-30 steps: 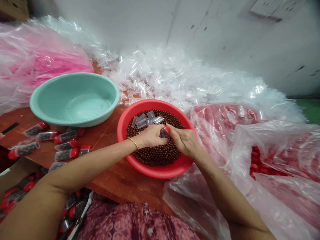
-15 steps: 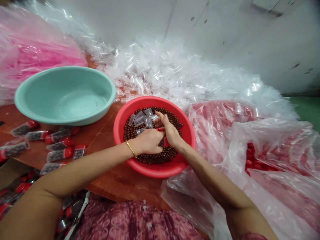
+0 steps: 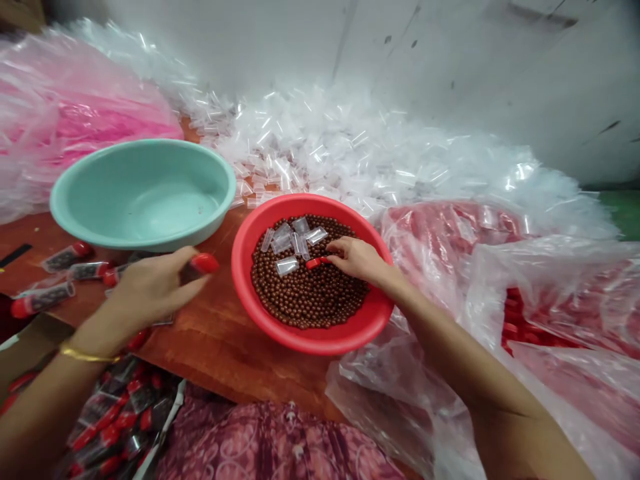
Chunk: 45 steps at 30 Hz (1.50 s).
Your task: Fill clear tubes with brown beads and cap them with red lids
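Note:
My left hand [image 3: 150, 288] is closed on a filled tube with a red cap [image 3: 200, 265], held over the wooden table just left of the red bowl [image 3: 245, 247]. The red bowl holds many small brown balls [image 3: 305, 297] and several clear empty tubes [image 3: 293, 241]. My right hand [image 3: 359, 259] rests inside the bowl on the balls, fingers pinched on a small red cap [image 3: 314, 263].
A teal basin [image 3: 143, 193] stands at the left. Filled red-capped tubes [image 3: 60, 280] lie in front of it and in a box [image 3: 107, 417] at lower left. A heap of clear tubes [image 3: 350, 153] lies behind; a bag of red caps [image 3: 525, 313] is right, a pink bag [image 3: 65, 120] far left.
My left hand has pulled out of the red bowl to the left with the capped tube. My right hand stayed in the bowl and now pinches a red cap.

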Motion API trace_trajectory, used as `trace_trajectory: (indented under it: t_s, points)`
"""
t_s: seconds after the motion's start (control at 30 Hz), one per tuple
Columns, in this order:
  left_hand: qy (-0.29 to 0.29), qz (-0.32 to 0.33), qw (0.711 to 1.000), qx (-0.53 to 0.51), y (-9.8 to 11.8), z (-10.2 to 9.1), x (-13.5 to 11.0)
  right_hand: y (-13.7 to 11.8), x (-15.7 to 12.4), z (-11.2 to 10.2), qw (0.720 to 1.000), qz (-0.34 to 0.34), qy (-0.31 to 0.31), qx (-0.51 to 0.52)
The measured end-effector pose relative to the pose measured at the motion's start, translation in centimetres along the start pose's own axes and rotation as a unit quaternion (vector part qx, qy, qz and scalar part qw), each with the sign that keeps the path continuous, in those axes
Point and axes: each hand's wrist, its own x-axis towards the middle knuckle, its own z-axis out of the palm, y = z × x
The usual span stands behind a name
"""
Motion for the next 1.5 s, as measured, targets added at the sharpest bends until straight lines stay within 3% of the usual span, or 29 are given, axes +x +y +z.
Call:
trace_trajectory:
  t_s: [0.1, 0.2, 0.27, 0.33, 0.43, 0.5, 0.6, 0.7, 0.93, 1.0, 1.1, 1.17, 1.23, 1.33, 1.5]
  points:
    - [-0.057, -0.038, 0.981, 0.181, -4.9, 0.9, -2.3, -0.9, 0.1, 0.9, 0.987, -0.085, -0.049, -0.124]
    - [-0.047, 0.032, 0.974, 0.218, -5.7, 1.2, -2.4, -1.9, 0.5, 1.7, 0.973, -0.124, -0.076, -0.179]
    - [0.006, 0.091, 0.978, 0.188, -3.4, 0.8, -1.1, -2.1, 0.7, 2.0, 0.977, -0.104, -0.075, -0.171]
    - [0.035, 0.152, 0.976, 0.152, 0.2, 0.5, 0.9, -2.1, 0.6, 1.8, 0.984, -0.062, -0.063, -0.153]
    - [-0.035, 0.280, 0.951, 0.127, 5.8, 1.3, 4.9, -1.3, -0.1, 1.2, 0.993, -0.003, -0.027, -0.116]
    - [-0.096, 0.377, 0.912, 0.127, 8.3, 2.9, 7.7, -0.6, -0.7, 0.9, 0.998, 0.033, 0.016, -0.056]
    - [-0.164, 0.478, 0.852, 0.140, 9.6, 5.6, 11.3, 0.6, -1.2, 1.0, 0.992, 0.053, 0.087, 0.070]
    - [-0.200, 0.502, 0.829, 0.143, 9.4, 7.4, 13.3, 1.4, -1.1, 1.6, 0.967, 0.035, 0.126, 0.219]
    - [-0.197, 0.472, 0.847, 0.148, 10.1, 9.0, 11.6, 1.5, -0.2, 1.7, 0.865, 0.069, 0.134, 0.479]
    - [-0.219, 0.412, 0.875, 0.129, 11.2, 9.3, 11.0, 1.5, -0.2, 1.3, 0.843, 0.082, 0.150, 0.510]
    - [-0.313, 0.217, 0.924, -0.003, 13.4, 9.7, 11.5, 1.4, -0.3, 0.8, 0.821, 0.085, 0.178, 0.536]
    - [-0.394, 0.094, 0.910, -0.085, 14.8, 10.2, 12.5, 1.4, -0.3, 0.6, 0.809, 0.082, 0.192, 0.549]
    - [-0.438, 0.031, 0.889, -0.132, 15.9, 10.9, 13.5, 1.5, -0.3, 0.5, 0.802, 0.081, 0.196, 0.558]
    - [-0.425, -0.009, 0.879, -0.214, 17.0, 12.5, 14.2, 1.5, -0.2, 0.4, 0.798, 0.084, 0.198, 0.563]
    - [-0.348, -0.025, 0.862, -0.369, 17.4, 14.5, 13.8, 1.7, -0.3, 0.3, 0.789, 0.092, 0.222, 0.565]
